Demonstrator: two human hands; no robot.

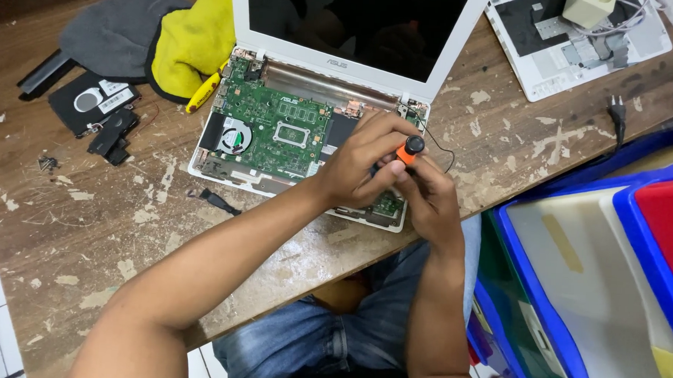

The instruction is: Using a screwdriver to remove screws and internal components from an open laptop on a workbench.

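Cloths, grey and yellow (195, 43), far left beside a loose hard drive (92, 99). Opened white laptop (309, 131), green motherboard (267, 125) bare: fragile, best held by chassis edges. Left hand (364, 164) and right hand (427, 200) both pinch an orange-capped screwdriver (408, 150) over the board's right end; light, stiff, likely slippery. Blue bins (574, 298) near right.

Grey cloth (113, 32) beside yellow cloth (195, 43); hard drive (92, 100) below; blue bins (597, 276) right.

Your forearms converge ahead of you; your left hand (362, 161) curls its fingers closed, touching your clenched right hand (426, 191).
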